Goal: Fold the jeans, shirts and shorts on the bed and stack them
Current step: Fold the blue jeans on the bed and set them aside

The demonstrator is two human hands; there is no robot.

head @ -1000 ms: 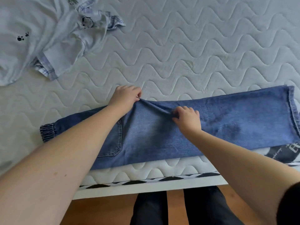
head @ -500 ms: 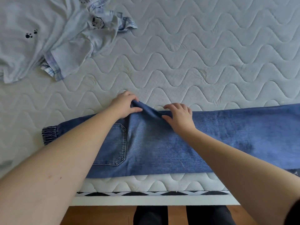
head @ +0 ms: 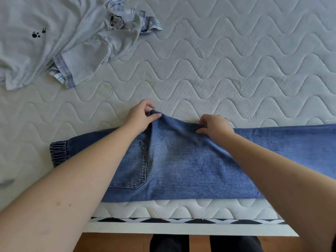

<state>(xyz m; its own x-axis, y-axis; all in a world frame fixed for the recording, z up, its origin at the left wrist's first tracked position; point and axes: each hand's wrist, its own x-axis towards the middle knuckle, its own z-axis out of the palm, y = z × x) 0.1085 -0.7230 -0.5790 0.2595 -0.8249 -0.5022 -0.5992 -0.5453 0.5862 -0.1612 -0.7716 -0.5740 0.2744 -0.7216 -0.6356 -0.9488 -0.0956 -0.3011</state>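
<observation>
Blue jeans (head: pixel 181 160) lie lengthwise along the near edge of the bed, elastic waistband at the left, legs running off the right side, a back pocket facing up. My left hand (head: pixel 141 117) pinches the far edge of the denim at the seat and lifts it into a small peak. My right hand (head: pixel 214 126) grips the same far edge a little to the right. A pale blue shirt (head: pixel 60 39) with paw prints and a checked trim lies crumpled at the far left.
The quilted white mattress (head: pixel 236 70) stretches bare beyond the jeans. Its near edge has a black-and-white band (head: pixel 181 220), with wooden floor and my dark trouser legs below. A scrap of pale cloth (head: pixel 7 181) shows at the left edge.
Both hands have pulled the far edge of the jeans away from me and raised it into a peak. The view has tilted, so the leg hems are out of frame.
</observation>
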